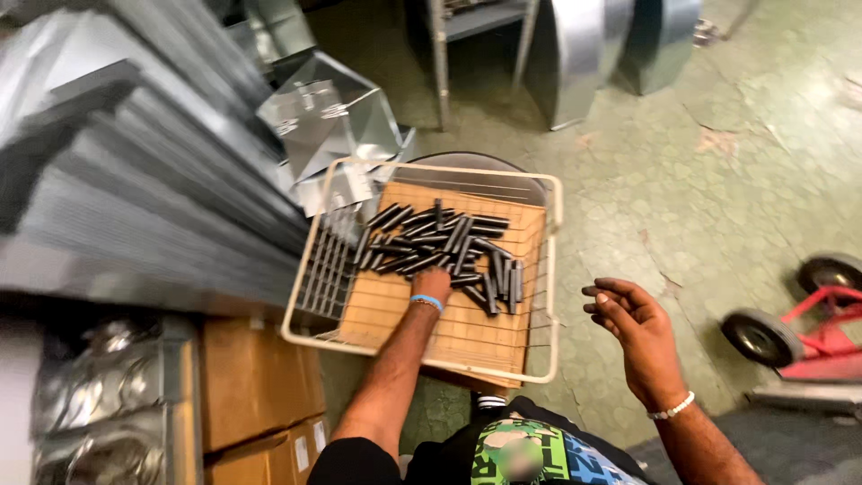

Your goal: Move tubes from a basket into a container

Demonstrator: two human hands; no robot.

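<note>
A cream wire basket [555, 269] with a wooden board in its bottom stands in front of me, holding a heap of several short dark metal rods [440, 244]. My left hand [433, 285], with a blue band at the wrist, reaches down into the basket and rests at the near edge of the rod heap; whether its fingers are closed on a rod is hidden. My right hand [628, 319], wearing a white bead bracelet, hovers to the right of the basket with fingers loosely curled and nothing in it.
Stacked sheet-metal panels [135, 180] and a folded metal duct piece [328, 117] fill the left. Cardboard boxes [256, 386] sit at lower left. A red hand truck with black wheels [790, 323] lies at the right. Metal ducts [584, 54] stand on the green floor behind.
</note>
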